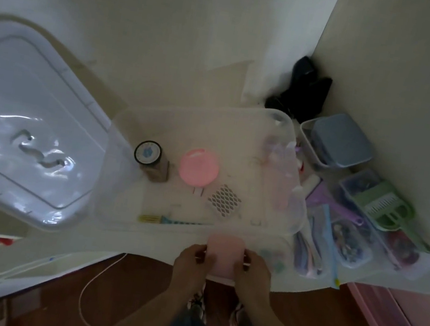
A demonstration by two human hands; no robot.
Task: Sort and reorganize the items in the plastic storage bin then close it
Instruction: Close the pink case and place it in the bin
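pink case (224, 254) between both gripping hands

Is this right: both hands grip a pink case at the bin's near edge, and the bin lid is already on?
Not quite. The head view shows the lid off, lying left of the open bin. Left hand and right hand do grip the pink case.
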